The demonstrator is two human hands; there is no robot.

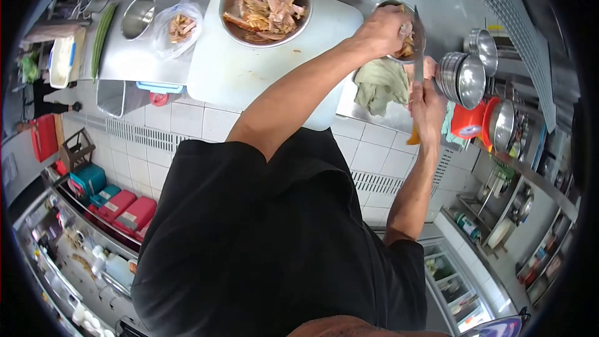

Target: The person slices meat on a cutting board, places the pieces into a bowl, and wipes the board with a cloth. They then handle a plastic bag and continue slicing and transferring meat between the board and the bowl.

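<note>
My right hand (427, 111) grips a knife (418, 47) by its yellow-orange handle, blade pointing away from me. The blade passes over the right side of a small metal bowl (421, 55) that has pieces of meat in it. My left hand (385, 28) is curled over that bowl, its fingertips closed and largely hidden, with something pale at them. Left of it, a large metal bowl (308, 22) of shredded meat (269, 11) stands on a white cutting board (249, 73). Just below the small bowl lies a crumpled green cloth (379, 86).
Stacked metal bowls (460, 79) and a red object (467, 122) stand close to my right hand. A plastic bag (180, 29) with meat pieces, an upright-walled metal pot (138, 17) and a long green vegetable (103, 40) are at the left. Another person (47, 100) is at far left.
</note>
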